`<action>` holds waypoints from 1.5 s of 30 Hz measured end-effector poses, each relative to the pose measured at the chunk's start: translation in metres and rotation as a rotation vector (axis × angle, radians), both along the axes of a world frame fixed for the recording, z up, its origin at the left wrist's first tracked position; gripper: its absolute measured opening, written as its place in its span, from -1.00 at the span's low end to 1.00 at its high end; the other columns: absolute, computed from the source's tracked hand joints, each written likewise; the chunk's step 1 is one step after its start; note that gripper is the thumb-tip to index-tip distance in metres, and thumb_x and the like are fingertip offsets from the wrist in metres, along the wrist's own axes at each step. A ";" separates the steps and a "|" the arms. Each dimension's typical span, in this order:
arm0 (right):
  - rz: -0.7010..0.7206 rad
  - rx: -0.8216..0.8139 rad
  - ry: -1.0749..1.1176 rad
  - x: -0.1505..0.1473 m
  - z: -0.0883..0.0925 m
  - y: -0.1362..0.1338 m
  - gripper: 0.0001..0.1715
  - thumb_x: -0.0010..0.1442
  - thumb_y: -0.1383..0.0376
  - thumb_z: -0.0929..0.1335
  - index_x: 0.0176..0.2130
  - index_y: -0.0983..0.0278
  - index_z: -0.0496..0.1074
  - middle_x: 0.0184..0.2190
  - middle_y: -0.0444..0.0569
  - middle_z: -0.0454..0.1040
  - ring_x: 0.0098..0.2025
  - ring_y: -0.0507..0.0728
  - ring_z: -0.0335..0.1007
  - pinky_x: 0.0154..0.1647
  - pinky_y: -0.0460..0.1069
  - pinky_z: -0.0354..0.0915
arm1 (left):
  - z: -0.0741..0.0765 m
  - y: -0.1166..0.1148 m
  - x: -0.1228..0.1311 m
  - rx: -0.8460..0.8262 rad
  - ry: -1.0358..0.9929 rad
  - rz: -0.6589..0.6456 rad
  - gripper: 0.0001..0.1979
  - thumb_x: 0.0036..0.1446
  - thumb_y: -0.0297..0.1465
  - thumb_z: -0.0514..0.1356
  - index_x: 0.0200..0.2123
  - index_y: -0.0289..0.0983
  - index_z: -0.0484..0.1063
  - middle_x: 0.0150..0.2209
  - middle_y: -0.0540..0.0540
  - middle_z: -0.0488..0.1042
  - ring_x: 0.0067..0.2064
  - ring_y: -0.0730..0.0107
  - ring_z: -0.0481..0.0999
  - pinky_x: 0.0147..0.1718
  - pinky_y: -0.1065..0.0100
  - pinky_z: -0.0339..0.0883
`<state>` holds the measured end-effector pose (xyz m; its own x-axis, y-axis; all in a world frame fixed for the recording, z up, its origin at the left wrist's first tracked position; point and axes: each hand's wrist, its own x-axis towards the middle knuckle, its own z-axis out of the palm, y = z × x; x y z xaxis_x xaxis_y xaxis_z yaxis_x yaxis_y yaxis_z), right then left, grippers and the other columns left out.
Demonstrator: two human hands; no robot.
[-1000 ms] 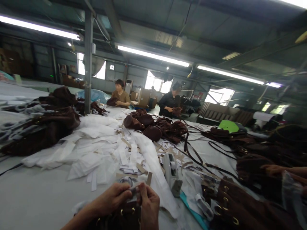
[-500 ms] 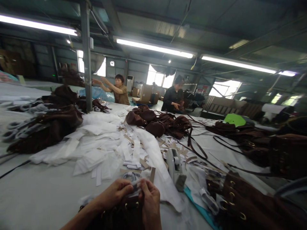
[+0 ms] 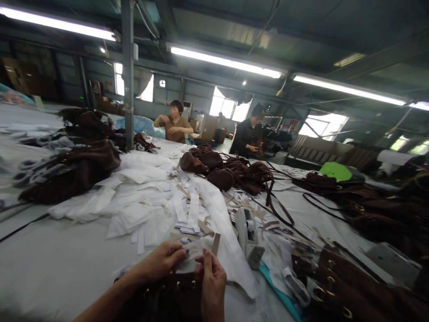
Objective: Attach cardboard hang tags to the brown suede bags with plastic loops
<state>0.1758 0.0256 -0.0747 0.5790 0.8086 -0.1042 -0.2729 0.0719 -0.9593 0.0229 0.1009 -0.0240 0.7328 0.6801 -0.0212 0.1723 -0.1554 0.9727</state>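
Low in the middle of the head view, both hands meet above a dark brown drawstring bag (image 3: 164,299) with gold eyelets along its top edge. A thin, translucent white sheet of wrapping (image 3: 195,254) stretches between them. My left hand (image 3: 166,259) is closed, pinching the sheet's left side between thumb and fingers. My right hand (image 3: 213,275) is closed on its right side, with the fingertips together. The bag's lower part runs out of the frame. Just beyond the hands lies a strip of brown card (image 3: 216,244).
A grey tape dispenser (image 3: 247,237) stands right of my hands. White wrapping sheets (image 3: 130,192) cover the table's middle. Brown bags lie in piles at the left (image 3: 77,170), centre (image 3: 221,179) and right (image 3: 355,277). Two people stand across the table, near a metal post (image 3: 128,89).
The sheet between my hands is spread wider, and the grey ring-like piece above it is mostly out of sight. Across the table, the left person's raised arms have come down and bent.
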 end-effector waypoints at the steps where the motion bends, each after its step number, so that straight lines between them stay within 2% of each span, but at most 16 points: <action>1: -0.044 -0.017 -0.028 0.007 -0.004 -0.002 -0.41 -0.03 -0.13 0.39 -0.29 0.33 0.46 -0.64 -0.17 0.39 -0.68 -0.04 0.15 -0.68 -0.12 0.12 | -0.007 0.004 0.000 -0.066 -0.025 0.051 -0.55 0.12 0.00 0.04 -0.49 -0.29 0.28 -0.65 0.10 0.24 -0.65 0.58 0.12 -0.67 0.46 -0.06; 3: -0.123 -0.049 -0.093 0.020 -0.013 -0.006 -0.29 -0.08 -0.17 0.39 -0.19 0.35 0.46 -0.56 -0.10 0.47 -0.64 -0.01 0.24 -0.64 -0.10 0.20 | -0.020 0.012 -0.001 -0.201 -0.082 0.144 -0.53 0.08 0.04 0.04 -0.43 -0.30 0.29 -0.67 0.13 0.22 -0.72 0.63 0.02 -0.73 0.47 -0.19; 5: -0.161 -0.095 -0.171 0.030 -0.022 -0.011 -0.24 -0.12 -0.22 0.37 -0.23 0.36 0.47 -0.56 -0.08 0.47 -0.64 0.01 0.27 -0.62 -0.09 0.23 | -0.029 0.020 -0.003 -0.295 -0.133 0.202 -0.52 0.05 0.05 0.06 -0.41 -0.30 0.29 -0.65 0.13 0.25 -0.75 0.67 -0.01 -0.75 0.48 -0.26; 9: -0.173 -0.262 -0.415 0.034 -0.023 -0.022 -0.20 -0.05 -0.26 0.28 -0.25 0.39 0.51 -0.52 0.03 0.53 -0.56 0.12 0.38 -0.51 -0.02 0.31 | -0.028 0.035 -0.009 -0.342 -0.153 0.228 -0.52 -0.01 0.06 0.11 -0.46 -0.30 0.28 -0.63 0.09 0.30 -0.74 0.68 0.05 -0.74 0.50 -0.26; 13: -0.173 -0.188 -0.737 0.024 0.017 -0.016 -0.35 0.14 -0.12 0.22 -0.16 0.35 0.50 -0.28 0.13 0.57 -0.24 0.23 0.48 -0.19 0.04 0.35 | -0.008 0.041 -0.015 -0.325 -0.133 0.161 -0.55 -0.01 -0.01 0.18 -0.49 -0.33 0.34 -0.65 0.07 0.32 -0.73 0.68 0.06 -0.73 0.49 -0.25; 17: -0.014 0.022 -1.053 0.013 0.063 0.008 -0.52 0.27 0.06 0.18 -0.11 0.31 0.47 -0.12 0.13 0.52 -0.06 0.22 0.43 -0.03 0.07 0.32 | 0.019 0.036 -0.019 -0.233 -0.040 -0.006 -0.63 0.05 -0.11 0.16 -0.55 -0.32 0.34 -0.70 0.09 0.28 -0.71 0.65 0.07 -0.72 0.48 -0.19; 20: 0.143 0.171 -1.415 -0.003 0.086 0.026 -0.58 0.30 0.15 0.15 -0.04 0.29 0.43 0.06 0.15 0.41 0.12 0.26 0.28 0.11 0.15 0.22 | 0.034 0.031 -0.018 -0.128 0.004 -0.082 -0.68 0.09 -0.24 0.11 -0.60 -0.31 0.31 -0.70 0.07 0.27 -0.68 0.61 0.12 -0.70 0.49 -0.10; 22: 0.273 0.129 -1.580 -0.019 0.095 0.034 -0.57 0.31 0.15 0.13 0.01 0.28 0.37 0.04 0.17 0.42 0.06 0.28 0.35 0.00 0.15 0.29 | 0.038 0.030 -0.016 -0.108 -0.028 -0.097 -0.81 -0.01 -0.38 0.11 -0.61 -0.31 0.32 -0.69 0.09 0.26 -0.66 0.60 0.13 -0.68 0.49 -0.04; 25: 0.443 -0.075 -1.685 -0.041 0.106 0.042 -0.53 0.34 0.11 0.04 -0.10 0.24 0.37 -0.29 0.08 0.56 -0.31 0.25 0.52 -0.37 0.07 0.32 | 0.037 0.029 -0.014 -0.133 -0.082 -0.109 -0.93 -0.22 -0.52 0.06 -0.66 -0.28 0.26 -0.71 0.13 0.18 -0.67 0.61 0.08 -0.69 0.50 -0.05; 27: 0.478 -0.137 -1.718 -0.050 0.109 0.045 -0.51 0.35 0.10 0.00 -0.20 0.20 0.37 -0.46 -0.01 0.55 -0.43 0.24 0.51 -0.47 0.04 0.23 | 0.035 0.029 -0.015 -0.143 -0.090 -0.127 -0.90 -0.25 -0.53 0.03 -0.71 -0.27 0.22 -0.74 0.13 0.13 -0.69 0.61 0.06 -0.71 0.49 -0.08; 29: 0.454 -0.130 -1.734 -0.051 0.108 0.047 -0.53 0.34 0.08 0.02 -0.21 0.18 0.37 -0.47 -0.02 0.55 -0.41 0.24 0.53 -0.47 0.02 0.18 | 0.035 0.030 -0.020 -0.141 -0.073 -0.175 -0.87 -0.22 -0.53 0.02 -0.72 -0.29 0.27 -0.74 0.09 0.19 -0.69 0.57 0.14 -0.70 0.48 -0.01; 33: 0.347 -0.095 -1.673 -0.040 0.095 0.044 -0.58 0.26 0.01 0.17 -0.18 0.19 0.43 -0.38 0.03 0.59 -0.33 0.24 0.53 -0.40 0.00 0.15 | 0.034 0.033 -0.041 -0.161 -0.027 -0.271 -0.85 0.06 -0.39 0.08 -0.43 -0.31 0.42 -0.64 0.07 0.29 -0.62 0.55 0.23 -0.63 0.50 0.10; 36: 0.289 -0.038 -1.500 -0.033 0.084 0.042 -0.63 0.16 0.00 0.28 -0.36 0.21 0.49 -0.49 -0.03 0.57 -0.41 0.17 0.49 -0.42 -0.02 0.10 | 0.023 0.033 -0.055 -0.234 -0.044 -0.309 -0.77 0.15 -0.22 0.12 -0.32 -0.29 0.37 -0.62 0.13 0.21 -0.62 0.59 0.14 -0.64 0.52 0.01; 40: 0.071 0.046 -1.024 -0.037 0.078 0.049 -0.46 0.14 0.03 0.28 -0.71 0.26 0.21 -0.77 -0.21 0.17 -0.65 -0.02 0.10 -0.56 -0.06 -0.05 | -0.002 0.023 -0.053 -0.399 -0.161 -0.181 -0.67 0.10 -0.12 0.18 -0.26 -0.27 0.31 -0.63 0.18 0.13 -0.65 0.63 -0.03 -0.69 0.51 -0.18; 43: -0.047 0.096 -0.572 -0.050 0.077 0.060 -0.47 0.10 0.04 0.29 -0.72 0.23 0.11 -0.74 -0.26 0.01 -0.64 -0.04 -0.05 -0.58 -0.07 -0.05 | -0.008 0.010 -0.041 -0.425 -0.241 -0.115 -0.55 0.09 -0.04 0.16 -0.12 -0.26 0.27 -0.65 0.21 0.02 -0.65 0.61 -0.11 -0.71 0.50 -0.24; 45: -0.094 0.095 -0.263 -0.061 0.074 0.068 -0.53 0.08 0.06 0.29 -0.69 0.22 0.13 -0.73 -0.28 0.00 -0.63 -0.03 -0.07 -0.57 -0.08 -0.01 | -0.007 0.004 -0.035 -0.373 -0.254 -0.093 -0.53 0.10 0.01 0.11 -0.16 -0.28 0.29 -0.64 0.20 -0.02 -0.63 0.60 -0.13 -0.70 0.49 -0.24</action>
<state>0.1149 0.0939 -0.0009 0.6490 0.7490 0.1331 -0.0035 0.1780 -0.9840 -0.0120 0.1054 -0.0305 0.8041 0.5910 -0.0639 -0.0765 0.2094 0.9748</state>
